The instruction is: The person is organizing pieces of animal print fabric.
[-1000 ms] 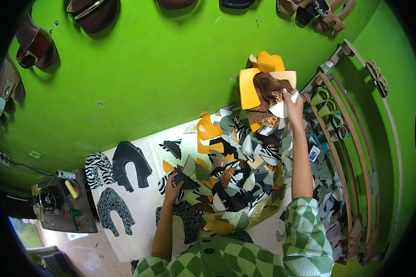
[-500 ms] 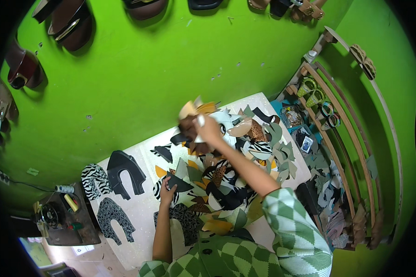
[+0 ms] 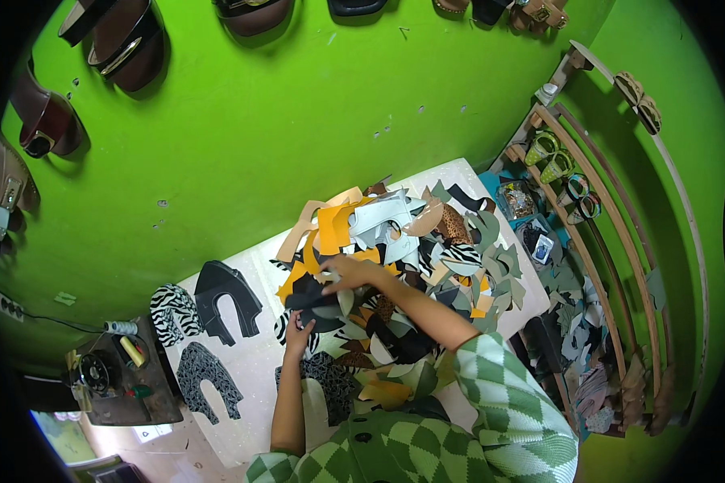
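Observation:
A heap of cut leather-like scraps (image 3: 368,302) in black, yellow, beige, white and animal prints covers the middle of the table. My left hand (image 3: 296,332) pinches the lower edge of a dark grey scrap (image 3: 324,318) at the heap's left side. Just above it, my right hand (image 3: 354,274) reaches across the heap, fingers apart, beside a black scrap (image 3: 304,291). Yellow scraps (image 3: 334,227) and a white cut-out piece (image 3: 379,216) lie beyond my right hand.
On the white table (image 3: 258,370), U-shaped pieces lie at left: plain black (image 3: 227,282), zebra-print (image 3: 169,310) and black-grey patterned (image 3: 201,372). A sewing machine (image 3: 97,370) stands far left. Wooden racks (image 3: 588,185) with sandals are at right, scraps below. Shoes hang on the green wall (image 3: 298,121).
My right hand has let go of a bunch of scraps and moved down toward my left hand. More yellow and beige scraps now show on the heap. My left hand still holds a dark scrap.

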Demonstrator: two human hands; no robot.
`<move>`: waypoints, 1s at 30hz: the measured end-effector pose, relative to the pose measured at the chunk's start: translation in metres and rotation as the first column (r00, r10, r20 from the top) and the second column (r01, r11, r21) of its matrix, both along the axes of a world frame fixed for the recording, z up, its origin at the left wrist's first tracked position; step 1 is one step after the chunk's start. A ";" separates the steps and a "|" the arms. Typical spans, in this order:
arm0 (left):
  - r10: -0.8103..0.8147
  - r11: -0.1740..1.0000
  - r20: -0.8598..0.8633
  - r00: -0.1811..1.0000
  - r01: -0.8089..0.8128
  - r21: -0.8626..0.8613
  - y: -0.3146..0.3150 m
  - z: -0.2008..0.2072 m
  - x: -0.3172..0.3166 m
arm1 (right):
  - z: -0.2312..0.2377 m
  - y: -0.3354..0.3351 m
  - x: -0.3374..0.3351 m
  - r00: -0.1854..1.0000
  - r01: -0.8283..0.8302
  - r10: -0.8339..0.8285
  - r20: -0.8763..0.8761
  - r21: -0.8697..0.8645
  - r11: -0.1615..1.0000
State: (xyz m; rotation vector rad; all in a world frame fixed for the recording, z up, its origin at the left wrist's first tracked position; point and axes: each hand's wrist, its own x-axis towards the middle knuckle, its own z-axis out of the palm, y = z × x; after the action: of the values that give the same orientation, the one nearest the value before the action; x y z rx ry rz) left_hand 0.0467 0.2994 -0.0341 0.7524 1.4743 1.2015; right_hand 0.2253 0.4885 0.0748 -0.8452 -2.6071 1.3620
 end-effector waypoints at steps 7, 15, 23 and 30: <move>0.002 1.000 -0.092 0.996 -0.004 -0.019 -0.001 -0.017 -0.004 | 0.067 0.074 0.098 0.815 0.484 -0.575 -0.074 0.632 0.605; 0.310 0.949 0.213 0.927 -0.313 -0.017 0.001 0.012 0.012 | 0.021 0.087 0.121 0.838 0.325 -0.471 0.276 0.441 0.837; 0.390 0.899 -0.161 0.907 -0.336 0.282 -0.005 0.083 -0.020 | 0.123 0.110 0.091 0.820 0.567 -0.426 -0.382 0.436 0.699; 0.390 0.920 -0.198 0.899 -0.372 0.125 -0.043 0.049 -0.014 | 0.123 0.097 0.079 0.645 0.687 -0.492 -0.585 0.163 0.708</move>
State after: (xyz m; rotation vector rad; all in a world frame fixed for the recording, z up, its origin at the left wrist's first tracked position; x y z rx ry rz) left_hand 0.0330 0.2561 0.0151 0.6872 1.8242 1.5221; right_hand 0.3040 0.5860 0.1978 -0.9982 -1.8168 0.7190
